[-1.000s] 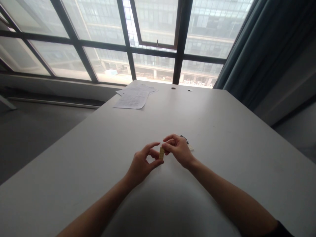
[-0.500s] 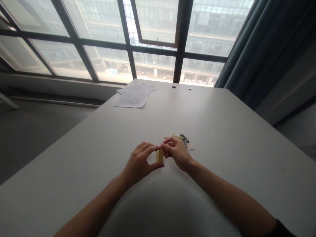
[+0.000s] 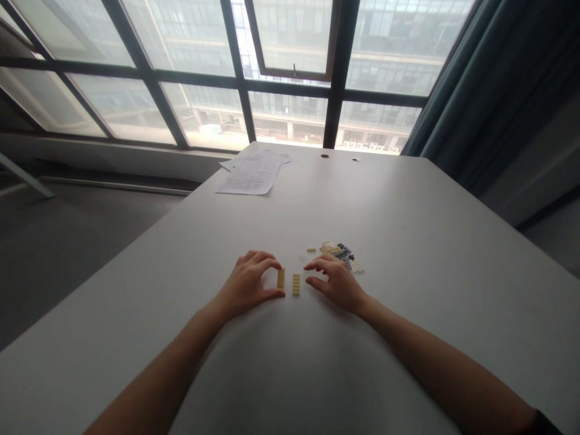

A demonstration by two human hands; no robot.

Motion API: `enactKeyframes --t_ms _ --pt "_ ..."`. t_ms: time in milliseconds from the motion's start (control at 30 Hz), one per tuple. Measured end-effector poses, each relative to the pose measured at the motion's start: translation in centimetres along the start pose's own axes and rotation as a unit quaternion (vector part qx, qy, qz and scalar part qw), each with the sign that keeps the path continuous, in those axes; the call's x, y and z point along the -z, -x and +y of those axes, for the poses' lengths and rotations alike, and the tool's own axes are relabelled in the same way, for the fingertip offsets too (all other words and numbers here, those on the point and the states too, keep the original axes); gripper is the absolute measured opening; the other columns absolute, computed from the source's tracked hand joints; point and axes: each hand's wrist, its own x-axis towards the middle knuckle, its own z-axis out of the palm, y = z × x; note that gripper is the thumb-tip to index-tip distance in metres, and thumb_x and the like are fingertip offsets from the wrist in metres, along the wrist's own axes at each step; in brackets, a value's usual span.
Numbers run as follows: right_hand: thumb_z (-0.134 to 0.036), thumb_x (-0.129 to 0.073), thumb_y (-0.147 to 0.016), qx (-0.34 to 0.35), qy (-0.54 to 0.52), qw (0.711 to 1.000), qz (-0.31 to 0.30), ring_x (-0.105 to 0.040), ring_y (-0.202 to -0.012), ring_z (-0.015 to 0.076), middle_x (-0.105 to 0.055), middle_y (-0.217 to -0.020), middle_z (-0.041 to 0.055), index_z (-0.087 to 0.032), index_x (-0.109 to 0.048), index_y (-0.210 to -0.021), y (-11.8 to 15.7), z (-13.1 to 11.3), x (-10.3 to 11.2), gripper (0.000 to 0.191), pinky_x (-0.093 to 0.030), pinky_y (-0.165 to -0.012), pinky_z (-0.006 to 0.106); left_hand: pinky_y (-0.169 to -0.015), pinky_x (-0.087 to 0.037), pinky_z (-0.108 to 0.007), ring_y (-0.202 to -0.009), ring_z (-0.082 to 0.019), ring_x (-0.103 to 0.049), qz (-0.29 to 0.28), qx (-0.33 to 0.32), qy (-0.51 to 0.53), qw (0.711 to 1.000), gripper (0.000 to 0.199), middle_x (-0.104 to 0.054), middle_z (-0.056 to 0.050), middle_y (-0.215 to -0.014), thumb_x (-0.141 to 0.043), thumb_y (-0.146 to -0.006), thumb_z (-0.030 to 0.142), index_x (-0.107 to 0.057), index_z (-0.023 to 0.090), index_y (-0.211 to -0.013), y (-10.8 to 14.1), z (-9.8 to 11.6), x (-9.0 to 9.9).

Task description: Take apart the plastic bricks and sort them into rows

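Between the thumb and fingers of my left hand (image 3: 251, 281) is a tan studded brick (image 3: 281, 279), held upright at its two ends. A second tan studded piece (image 3: 296, 284) lies on the white table just right of it, touched by neither hand. My right hand (image 3: 336, 281) is beside that piece on its right, thumb and fingers apart with nothing between them. Behind my right hand sits a pile of white, tan and dark grey pieces (image 3: 345, 252). One small tan piece (image 3: 311, 249) lies left of the pile.
Printed papers (image 3: 251, 178) lie at the far left of the white table (image 3: 385, 211). Two round holes are near its far edge. Windows stand beyond the table, and a dark curtain (image 3: 480, 90) hangs at the right.
My hands have moved apart, and my right hand has opened. Two tan pieces now show separately, one in my left hand and one on the table. The view has shifted slightly.
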Motion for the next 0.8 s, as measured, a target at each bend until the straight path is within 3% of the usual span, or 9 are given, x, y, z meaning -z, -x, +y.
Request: enactKeyframes --t_ms 100,267,600,800 --pt "-0.02 -0.064 -0.083 0.1 0.102 0.989 -0.037 -0.057 -0.095 0.0187 -0.067 -0.102 0.0044 -0.023 -0.068 -0.102 0.8 0.1 -0.5 0.02 -0.044 -0.09 0.034 -0.097 -0.034 -0.044 -0.111 -0.028 -0.049 -0.022 -0.025 -0.103 0.994 0.042 -0.062 -0.004 -0.114 -0.077 -0.062 0.047 -0.066 0.026 -0.096 0.1 -0.5 -0.7" --pt "-0.024 -0.054 -0.091 0.19 0.155 0.967 -0.074 -0.056 -0.091 0.0173 -0.068 -0.103 0.0028 -0.024 -0.068 -0.1 1.3 0.2 -1.4 0.017 -0.042 -0.088 0.032 -0.1 -0.033 -0.043 -0.115 -0.027 -0.048 -0.027 -0.042 -0.115 0.992 0.043 -0.061 -0.005 -0.116 -0.076 -0.064 0.048 -0.065 0.025 -0.099 0.0 -0.3 -1.9" --pt "-0.026 -0.051 -0.092 0.185 0.166 0.966 -0.067 -0.056 -0.093 0.0189 -0.068 -0.104 0.0043 -0.022 -0.066 -0.103 1.4 -0.1 -1.4 0.019 -0.042 -0.089 0.034 -0.103 -0.031 -0.045 -0.118 -0.028 -0.047 -0.017 -0.046 -0.12 0.992 0.046 -0.061 -0.006 -0.117 -0.074 -0.066 0.05 -0.064 0.024 -0.102 0.0 -0.3 -2.1" --pt "-0.023 -0.058 -0.087 0.11 0.14 0.984 0.001 -0.056 -0.096 0.0201 -0.067 -0.105 0.0063 -0.02 -0.066 -0.108 1.2 0.5 -1.0 0.023 -0.045 -0.09 0.035 -0.105 -0.03 -0.046 -0.122 -0.029 -0.044 -0.021 -0.056 -0.136 0.989 0.059 -0.059 -0.007 -0.124 -0.072 -0.069 0.052 -0.058 0.024 -0.119 0.2 -0.4 -2.3"
